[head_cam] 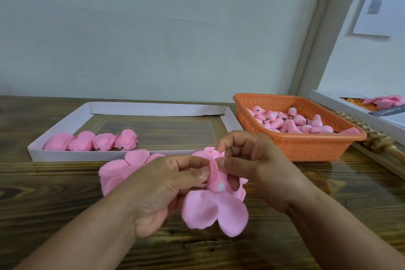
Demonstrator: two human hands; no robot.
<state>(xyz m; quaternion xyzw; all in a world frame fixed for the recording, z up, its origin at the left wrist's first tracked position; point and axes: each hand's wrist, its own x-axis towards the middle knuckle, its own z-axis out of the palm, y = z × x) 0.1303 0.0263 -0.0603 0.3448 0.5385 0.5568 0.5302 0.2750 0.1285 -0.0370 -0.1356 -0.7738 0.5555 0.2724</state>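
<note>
Flower (215, 184) first: you hold it just above the table (43, 193), right in front of you, between both hands. Its core is a smooth pink teardrop bud with a white spot. Thin, matte pink petals (214, 210), rounded and slightly cupped, hang below it, and one is wrapped up along the bud. Your left hand (162, 190) pinches that wrapped petal against the bud with thumb and forefinger. Your right hand (258, 164) pinches the crumpled petal edge at the top, its other fingers curled. Just behind your left hand, a loose pile (118, 169) of the same flat petals lies on the dark, grainy wood. Beyond it, a shallow white card tray (153, 109) holds four finished blooms (92, 141) in a row at its near left corner. To the right, an orange perforated plastic basket (306, 149) holds a heap of bare pink buds (291, 124) with short dark stems.
</note>
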